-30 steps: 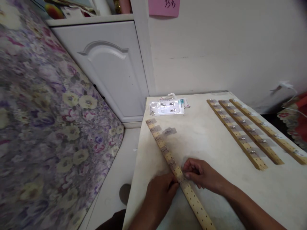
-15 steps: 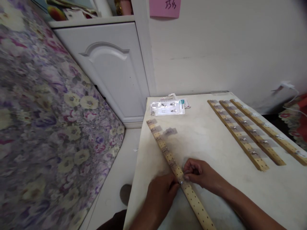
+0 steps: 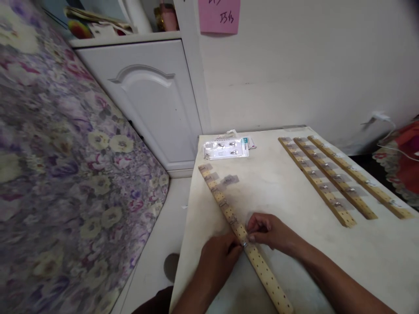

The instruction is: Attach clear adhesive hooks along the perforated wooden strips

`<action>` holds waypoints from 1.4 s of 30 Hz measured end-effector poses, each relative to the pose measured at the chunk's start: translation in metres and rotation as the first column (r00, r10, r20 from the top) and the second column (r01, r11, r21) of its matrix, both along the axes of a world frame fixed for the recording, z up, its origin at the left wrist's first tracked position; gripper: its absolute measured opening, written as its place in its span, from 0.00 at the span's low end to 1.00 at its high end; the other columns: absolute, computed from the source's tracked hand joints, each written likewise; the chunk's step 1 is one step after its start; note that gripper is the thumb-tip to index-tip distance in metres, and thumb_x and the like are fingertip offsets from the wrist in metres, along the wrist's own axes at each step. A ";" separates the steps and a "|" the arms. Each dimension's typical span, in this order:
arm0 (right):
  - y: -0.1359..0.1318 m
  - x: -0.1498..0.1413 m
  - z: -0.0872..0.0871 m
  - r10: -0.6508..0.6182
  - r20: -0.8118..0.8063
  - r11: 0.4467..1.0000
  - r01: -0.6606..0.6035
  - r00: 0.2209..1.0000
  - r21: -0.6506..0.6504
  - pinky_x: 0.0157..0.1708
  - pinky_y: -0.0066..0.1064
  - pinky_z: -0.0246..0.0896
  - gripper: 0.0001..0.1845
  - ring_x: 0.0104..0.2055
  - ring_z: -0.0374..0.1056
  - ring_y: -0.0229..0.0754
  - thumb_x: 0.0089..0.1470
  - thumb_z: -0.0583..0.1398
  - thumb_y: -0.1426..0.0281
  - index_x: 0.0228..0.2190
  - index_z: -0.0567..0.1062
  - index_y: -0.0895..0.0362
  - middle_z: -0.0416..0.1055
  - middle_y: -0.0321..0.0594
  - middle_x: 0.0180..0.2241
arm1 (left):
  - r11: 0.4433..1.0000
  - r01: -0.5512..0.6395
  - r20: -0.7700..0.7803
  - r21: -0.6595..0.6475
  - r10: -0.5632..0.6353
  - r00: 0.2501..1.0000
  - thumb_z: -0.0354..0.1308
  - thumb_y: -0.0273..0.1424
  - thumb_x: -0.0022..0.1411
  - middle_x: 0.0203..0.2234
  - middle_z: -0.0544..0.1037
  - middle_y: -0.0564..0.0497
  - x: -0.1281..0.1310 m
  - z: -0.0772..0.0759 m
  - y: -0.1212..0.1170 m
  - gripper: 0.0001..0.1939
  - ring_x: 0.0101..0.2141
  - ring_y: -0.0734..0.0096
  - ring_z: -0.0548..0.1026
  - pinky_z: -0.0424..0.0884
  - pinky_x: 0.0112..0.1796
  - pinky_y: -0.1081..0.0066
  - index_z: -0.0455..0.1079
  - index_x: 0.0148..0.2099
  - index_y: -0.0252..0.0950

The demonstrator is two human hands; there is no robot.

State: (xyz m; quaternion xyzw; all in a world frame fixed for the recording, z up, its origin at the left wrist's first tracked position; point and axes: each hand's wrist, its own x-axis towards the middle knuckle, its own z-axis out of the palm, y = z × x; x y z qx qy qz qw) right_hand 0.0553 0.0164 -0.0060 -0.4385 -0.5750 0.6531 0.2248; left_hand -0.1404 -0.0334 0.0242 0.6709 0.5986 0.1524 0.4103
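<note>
A long perforated wooden strip lies slantwise on the table, with several clear plastic pieces bearing metal hooks along its far half. At its middle sits one clear hook piece, partly covered by my fingers. My left hand pinches this piece from the left edge of the strip, its fingertips close to the metal part. From the right side my right hand has thumb and forefinger closed on its clear plastic, the other fingers curled. A loose clear hook piece rests on the table beside the strip's far end.
Clear blister packs with hooks lie at the table's back left. Three similar strips with hook pieces lie side by side on the right. A white cabinet and a floral cloth stand to the left; a wall is behind.
The camera view has tilted up slightly, so everything shifts a little in the picture. Both hands stay at the same spot on the strip, fingers closed around the hook piece.
</note>
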 end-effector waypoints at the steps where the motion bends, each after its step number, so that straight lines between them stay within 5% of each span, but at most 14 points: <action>1: 0.000 0.001 -0.001 0.006 0.003 1.000 -0.006 1.000 -0.006 0.13 0.18 0.47 0.08 0.20 0.58 0.30 0.45 0.63 0.68 0.30 0.70 0.56 0.65 0.30 0.23 | 1.000 -0.003 0.004 0.002 0.003 1.000 0.51 0.33 0.56 0.24 0.74 0.56 0.000 0.000 0.000 0.08 0.29 0.71 0.70 0.57 0.30 0.74 0.70 0.30 0.37; 5: 0.002 0.004 -0.004 -0.013 -0.019 1.000 0.013 1.000 0.007 0.11 0.18 0.49 0.11 0.19 0.56 0.29 0.46 0.63 0.65 0.32 0.70 0.56 0.64 0.30 0.24 | 1.000 0.010 0.037 0.017 -0.011 0.999 0.51 0.31 0.56 0.24 0.73 0.56 -0.001 0.002 -0.001 0.07 0.29 0.72 0.69 0.58 0.30 0.74 0.69 0.30 0.37; 9: 0.010 0.008 -0.009 -0.177 -0.022 0.975 0.178 0.984 0.130 0.13 0.21 0.50 0.11 0.17 0.55 0.29 0.50 0.60 0.62 0.32 0.71 0.56 0.63 0.30 0.24 | 1.000 0.016 0.023 0.023 -0.016 1.000 0.51 0.30 0.54 0.23 0.72 0.56 -0.003 0.002 0.000 0.06 0.28 0.72 0.69 0.57 0.30 0.74 0.68 0.28 0.37; 13: 0.033 0.005 -0.014 -0.384 0.031 0.831 0.330 0.923 0.448 0.22 0.25 0.56 0.11 0.23 0.60 0.34 0.54 0.57 0.61 0.31 0.71 0.56 0.65 0.32 0.23 | 1.000 0.016 -0.004 0.024 -0.016 1.000 0.51 0.29 0.53 0.21 0.70 0.56 -0.003 0.003 0.002 0.06 0.27 0.71 0.68 0.57 0.29 0.73 0.67 0.27 0.37; 16: 0.060 -0.005 -0.014 -0.444 0.129 0.675 0.236 0.887 0.699 0.28 0.29 0.60 0.11 0.28 0.63 0.38 0.56 0.55 0.63 0.36 0.72 0.56 0.68 0.36 0.26 | 1.000 0.022 -0.001 0.022 -0.022 1.000 0.50 0.29 0.53 0.20 0.70 0.56 -0.003 0.003 0.001 0.06 0.26 0.72 0.68 0.56 0.29 0.73 0.67 0.26 0.37; 18: 0.080 -0.015 -0.013 -0.447 0.161 0.630 0.182 0.880 0.755 0.31 0.31 0.62 0.14 0.29 0.64 0.39 0.55 0.56 0.64 0.41 0.72 0.56 0.68 0.39 0.32 | 1.000 0.020 0.001 0.022 -0.020 1.000 0.50 0.29 0.53 0.20 0.70 0.56 -0.003 0.003 0.001 0.06 0.26 0.72 0.67 0.56 0.29 0.73 0.67 0.26 0.37; 23: 0.116 -0.041 -0.014 -0.409 0.209 0.572 0.071 0.888 0.817 0.39 0.34 0.62 0.21 0.42 0.65 0.43 0.53 0.58 0.67 0.50 0.69 0.49 0.64 0.41 0.48 | 1.000 -0.008 0.003 0.005 0.008 1.000 0.50 0.29 0.53 0.21 0.71 0.56 -0.003 0.003 0.000 0.06 0.27 0.71 0.68 0.57 0.29 0.73 0.68 0.27 0.36; 27: 0.128 -0.053 -0.012 -0.371 0.240 0.546 0.002 0.897 0.838 0.42 0.33 0.61 0.17 0.46 0.63 0.44 0.53 0.59 0.68 0.46 0.72 0.46 0.65 0.39 0.46 | 1.000 -0.013 0.021 0.002 0.013 1.000 0.51 0.29 0.52 0.21 0.70 0.56 -0.003 0.001 0.000 0.06 0.27 0.72 0.68 0.57 0.29 0.73 0.66 0.26 0.37; 36: 0.135 -0.053 -0.018 -0.430 0.277 0.525 -0.012 0.859 0.851 0.36 0.31 0.58 0.08 0.38 0.64 0.42 0.56 0.55 0.69 0.32 0.75 0.53 0.69 0.38 0.33 | 0.999 -0.031 0.024 0.019 0.030 0.999 0.51 0.31 0.54 0.21 0.71 0.56 -0.003 -0.006 0.000 0.07 0.27 0.72 0.68 0.57 0.29 0.73 0.65 0.25 0.37; 42: 0.135 -0.049 -0.019 -0.437 0.289 0.495 -0.041 0.852 0.868 0.45 0.37 0.55 0.17 0.47 0.60 0.47 0.52 0.56 0.72 0.46 0.71 0.56 0.67 0.45 0.46 | 0.999 -0.021 0.041 0.028 0.020 0.999 0.51 0.30 0.54 0.22 0.71 0.55 -0.003 -0.001 0.001 0.06 0.27 0.71 0.68 0.57 0.29 0.72 0.65 0.25 0.37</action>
